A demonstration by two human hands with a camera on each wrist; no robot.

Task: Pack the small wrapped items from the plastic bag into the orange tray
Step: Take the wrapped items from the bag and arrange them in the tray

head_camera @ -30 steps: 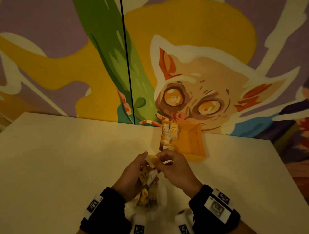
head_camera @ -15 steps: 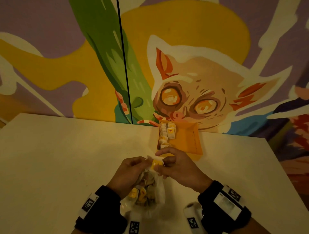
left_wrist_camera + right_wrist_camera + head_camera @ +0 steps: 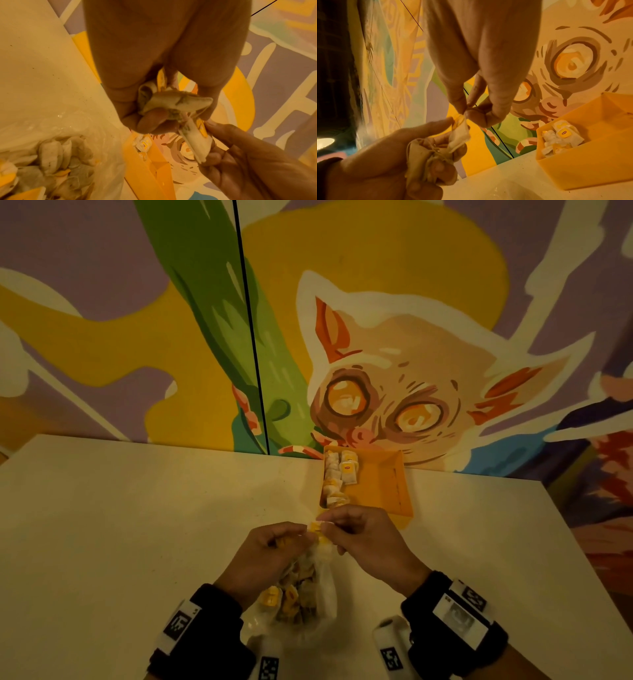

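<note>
Above the plastic bag, the left hand clutches a bunch of tea bags; the right hand pinches 1 tea bag, long axis hanging down. The orange tray sits just beyond on the pale counter, against a mural wall.

Dim, warm amber light, with soft focus in every view.

The table is lit evenly from above; a faint shadow falls beside the orange tray. The plastic bag shows small glints. Wrist views bend strongly at their edges, the near hands are blurred, and the right wrist view's left edge sinks into darkness.
</note>
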